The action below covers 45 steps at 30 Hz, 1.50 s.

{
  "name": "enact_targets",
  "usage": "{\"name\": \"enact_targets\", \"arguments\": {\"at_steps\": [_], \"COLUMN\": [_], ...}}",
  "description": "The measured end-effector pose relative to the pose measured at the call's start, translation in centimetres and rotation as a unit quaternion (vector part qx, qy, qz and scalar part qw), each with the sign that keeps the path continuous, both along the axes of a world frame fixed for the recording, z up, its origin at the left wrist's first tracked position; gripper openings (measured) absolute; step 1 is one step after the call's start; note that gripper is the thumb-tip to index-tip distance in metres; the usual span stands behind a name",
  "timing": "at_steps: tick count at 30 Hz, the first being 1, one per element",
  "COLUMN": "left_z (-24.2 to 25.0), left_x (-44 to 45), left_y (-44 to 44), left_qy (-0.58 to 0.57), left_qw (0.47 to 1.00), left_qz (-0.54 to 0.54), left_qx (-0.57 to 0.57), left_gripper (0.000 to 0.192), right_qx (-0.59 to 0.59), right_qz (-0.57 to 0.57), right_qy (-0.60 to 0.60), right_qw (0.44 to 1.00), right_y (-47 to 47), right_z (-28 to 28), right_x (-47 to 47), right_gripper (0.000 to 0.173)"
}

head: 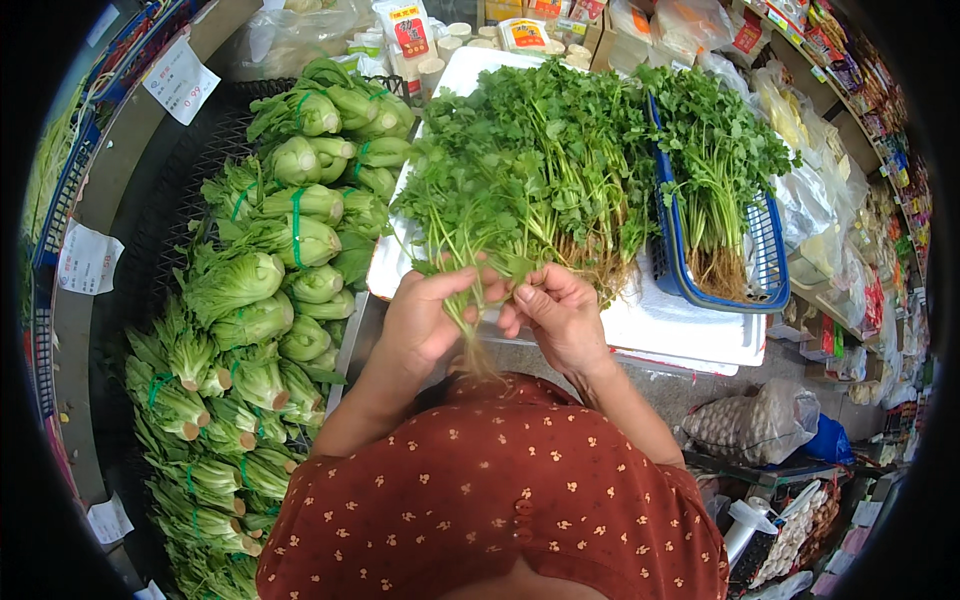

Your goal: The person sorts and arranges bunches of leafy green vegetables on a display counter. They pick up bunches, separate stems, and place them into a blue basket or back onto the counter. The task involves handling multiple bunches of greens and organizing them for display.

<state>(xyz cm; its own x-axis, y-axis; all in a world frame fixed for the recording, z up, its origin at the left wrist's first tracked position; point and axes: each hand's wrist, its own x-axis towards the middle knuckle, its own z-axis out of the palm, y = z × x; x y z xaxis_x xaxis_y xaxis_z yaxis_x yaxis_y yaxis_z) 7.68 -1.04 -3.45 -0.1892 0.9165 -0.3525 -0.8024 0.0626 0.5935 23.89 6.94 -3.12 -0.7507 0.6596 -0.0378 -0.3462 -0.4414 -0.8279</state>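
Observation:
My left hand (431, 315) holds a few coriander sprigs (459, 304) upright, their pale stems between thumb and fingers. The thin roots hang below that hand and look blurred. Close beside it, my right hand (559, 315) pinches a green leaf (519, 264) between thumb and forefinger. Just beyond both hands lies a large heap of coriander (517, 142) on a white foam tray (386, 262). Brown roots (592, 262) show along the heap's near right side. More rooted coriander (712, 172) fills a blue plastic basket (720, 304) on the right.
Leafy green vegetables (251, 315), several bound with green bands, are piled on a black mesh rack (176, 199) at left. Packaged dry noodles (411, 37) stand behind the tray. On the right are shelves of packets (870, 90) and a sack of garlic-like bulbs (750, 424).

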Motion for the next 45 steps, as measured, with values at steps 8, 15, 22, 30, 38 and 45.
{"name": "enact_targets", "arguments": {"at_steps": [8,15,22,30,38,45], "left_z": [-0.7,-1.2,-0.9,2.7,3.4,2.5], "left_x": [0.4,-1.7,-2.4,-0.5,-0.6,-0.9], "left_y": [0.5,1.0,0.3,-1.2,-3.6,-3.5], "left_qy": [0.003,-0.059,-0.039,0.076,0.135,0.098], "left_qw": [0.999,0.998,0.999,0.992,0.983,0.986], "left_qz": [0.02,0.028,0.02,0.096,0.116,0.137], "left_qx": [-0.033,-0.012,0.011,-0.021,-0.044,-0.017], "left_gripper": [0.028,0.029,0.027,0.017,0.017,0.018], "right_qx": [0.098,0.093,0.143,0.244,0.089,0.119], "right_qz": [0.029,0.073,0.163,0.422,0.507,0.515], "right_qy": [-0.032,-0.008,0.272,-0.22,-0.37,-0.28], "right_qw": [0.994,0.993,0.938,0.845,0.773,0.802], "right_y": [-0.4,-0.4,3.2,1.5,-3.9,-12.1], "right_z": [-0.7,0.4,3.6,-1.0,-20.8,-32.0], "right_x": [1.2,5.3,12.4,7.9,0.1,-3.7], "right_gripper": [0.009,0.01,0.017,0.008,0.022,0.006]}}
